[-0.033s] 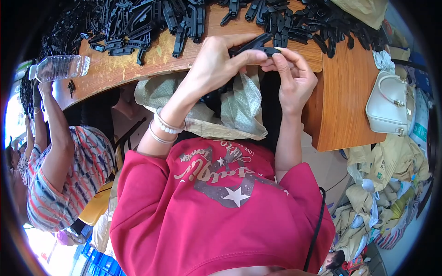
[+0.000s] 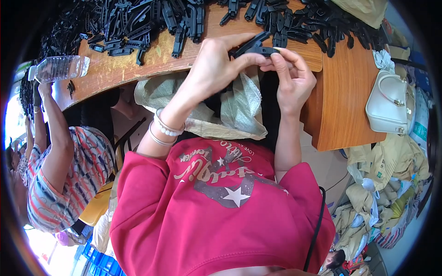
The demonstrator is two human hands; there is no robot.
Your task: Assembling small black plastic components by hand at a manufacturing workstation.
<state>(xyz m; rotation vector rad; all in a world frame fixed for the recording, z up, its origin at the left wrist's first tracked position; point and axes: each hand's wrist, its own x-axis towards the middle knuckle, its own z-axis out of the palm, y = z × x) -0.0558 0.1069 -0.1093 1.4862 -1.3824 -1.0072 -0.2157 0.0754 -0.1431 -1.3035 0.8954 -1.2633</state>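
Note:
Just past the table's front edge, both my hands hold a slim black plastic part up in the air. My left hand grips its left side, with the thumb underneath and the fingers mostly hidden behind. At its right end my right hand pinches with thumb and forefinger, the other fingers curled. One long piece slants up to the right and a shorter one lies across below it; whether they are joined I cannot tell. Beneath my hands an open woven sack hangs at the table edge, with dark contents barely visible.
Heaps of black plastic parts cover the far side of the wooden table. Left, a co-worker in a striped shirt has a hand by a clear plastic bottle. A white handbag and piled sacks stand right.
The black part has tilted slightly between my hands, showing more of its lower piece. My left thumb has slid down and left a little, and my right hand has shifted slightly left.

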